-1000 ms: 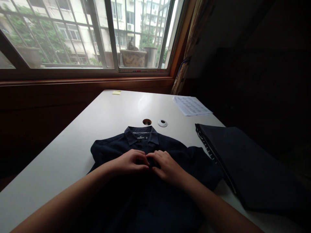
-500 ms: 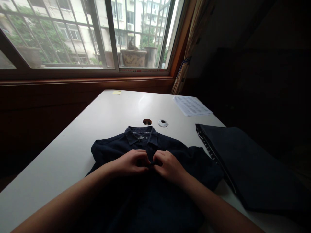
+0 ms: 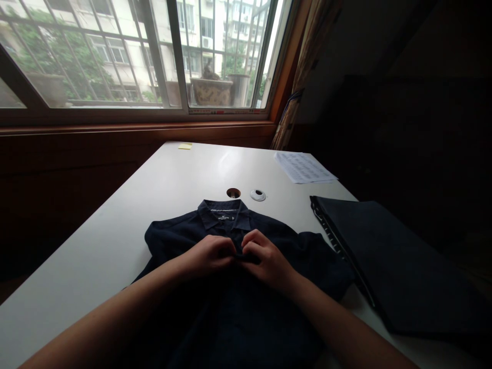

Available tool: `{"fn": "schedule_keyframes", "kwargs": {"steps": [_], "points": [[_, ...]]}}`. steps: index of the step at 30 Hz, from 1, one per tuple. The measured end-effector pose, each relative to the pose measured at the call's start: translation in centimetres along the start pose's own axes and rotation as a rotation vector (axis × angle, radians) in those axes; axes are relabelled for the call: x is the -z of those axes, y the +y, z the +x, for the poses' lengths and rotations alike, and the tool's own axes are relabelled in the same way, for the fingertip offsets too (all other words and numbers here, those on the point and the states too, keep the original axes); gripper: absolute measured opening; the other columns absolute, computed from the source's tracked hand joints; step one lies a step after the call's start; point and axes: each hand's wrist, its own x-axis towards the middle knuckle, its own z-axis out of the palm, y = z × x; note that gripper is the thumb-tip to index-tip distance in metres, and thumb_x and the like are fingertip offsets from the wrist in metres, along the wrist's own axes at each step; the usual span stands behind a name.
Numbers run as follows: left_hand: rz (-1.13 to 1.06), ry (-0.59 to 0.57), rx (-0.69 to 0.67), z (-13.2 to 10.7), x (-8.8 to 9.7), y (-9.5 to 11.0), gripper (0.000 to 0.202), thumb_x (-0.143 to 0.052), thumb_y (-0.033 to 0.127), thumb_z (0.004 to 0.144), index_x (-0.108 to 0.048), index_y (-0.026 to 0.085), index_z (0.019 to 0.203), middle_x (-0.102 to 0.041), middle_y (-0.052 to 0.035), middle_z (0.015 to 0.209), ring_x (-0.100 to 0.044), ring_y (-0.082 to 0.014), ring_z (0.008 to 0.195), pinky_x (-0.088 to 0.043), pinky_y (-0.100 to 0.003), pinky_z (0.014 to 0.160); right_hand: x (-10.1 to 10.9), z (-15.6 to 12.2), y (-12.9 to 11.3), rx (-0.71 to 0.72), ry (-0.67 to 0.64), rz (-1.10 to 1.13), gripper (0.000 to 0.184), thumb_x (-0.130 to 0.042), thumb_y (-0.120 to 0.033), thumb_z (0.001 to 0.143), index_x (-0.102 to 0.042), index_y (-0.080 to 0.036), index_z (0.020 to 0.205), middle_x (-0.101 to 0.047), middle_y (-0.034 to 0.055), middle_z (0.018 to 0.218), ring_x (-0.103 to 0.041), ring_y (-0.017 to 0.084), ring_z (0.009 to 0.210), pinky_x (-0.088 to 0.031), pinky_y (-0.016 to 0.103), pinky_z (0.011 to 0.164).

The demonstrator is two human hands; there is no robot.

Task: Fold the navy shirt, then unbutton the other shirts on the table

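A dark navy collared shirt [image 3: 230, 318] lies spread out on the white table, its collar [image 3: 209, 218] towards the window and a label inside the neck. My left hand [image 3: 211, 253] pinches the front edge of the shirt just below the collar. Close beside it, my right hand [image 3: 265, 261] grips the same front edge, thumb below and fingers curled above. The two sets of fingertips are almost together. Whatever small part of the shirt front lies between them is too dark to make out.
On the right of the white table [image 3: 126, 205] lies a large dark folder-like item [image 3: 400, 261] with a row of pale marks along its edge. Printed sheets [image 3: 305, 168] and a yellow sticky note [image 3: 185, 146] are at the back. A cable hole [image 3: 233, 193] sits beside its loose cover [image 3: 258, 195].
The fingers of my right hand have lifted and shifted slightly at the shirt front. My left hand has turned a little, with its fingers drawn closer together. The shirt stays in place.
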Motion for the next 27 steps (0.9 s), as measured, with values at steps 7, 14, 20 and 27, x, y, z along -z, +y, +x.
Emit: {"fn": "schedule_keyframes", "kwargs": {"steps": [7,14,20,27], "points": [[-0.019,0.004,0.043,0.07,-0.01,0.14,0.008,-0.063,0.018,0.085,-0.068,0.016,0.09,-0.069,-0.0007,0.079,-0.06,-0.0118,0.068,-0.043,-0.02,0.061,-0.11,-0.15,0.22,-0.006,-0.065,-0.057,0.012,-0.067,-0.017,0.088,-0.064,-0.024,0.097,-0.063,0.0016,0.088,-0.062,0.017,0.08,-0.05,0.029,0.074],[-0.039,0.013,0.083,0.07,-0.18,-0.01,0.008,-0.065,0.021,0.083,-0.068,0.016,0.089,-0.069,-0.0002,0.079,-0.06,-0.0119,0.068,-0.042,-0.02,0.06,-0.3,-0.15,0.21,0.0,-0.056,-0.111,0.007,-0.067,-0.023,0.089,-0.069,-0.024,0.096,-0.067,0.0025,0.084,-0.065,0.019,0.078,-0.05,0.031,0.074],[-0.048,0.02,0.069,0.2,-0.23,-0.1,0.009,-0.065,0.021,0.082,-0.068,0.016,0.089,-0.069,-0.0008,0.08,-0.06,-0.0126,0.069,-0.044,-0.021,0.062,-0.46,-0.22,0.13,-0.021,-0.017,-0.035,0.009,-0.068,-0.02,0.088,-0.07,-0.024,0.096,-0.071,0.0027,0.085,-0.067,0.019,0.077,-0.052,0.031,0.073],[-0.04,0.016,0.052,0.14,-0.24,0.03,0.01,-0.065,0.019,0.082,-0.067,0.016,0.091,-0.068,-0.0004,0.081,-0.059,-0.0122,0.069,-0.043,-0.021,0.062,-0.37,-0.16,0.11,-0.059,-0.023,0.083,0.013,-0.069,-0.016,0.085,-0.07,-0.024,0.095,-0.075,0.0013,0.093,-0.071,0.019,0.086,-0.055,0.031,0.079]]}}
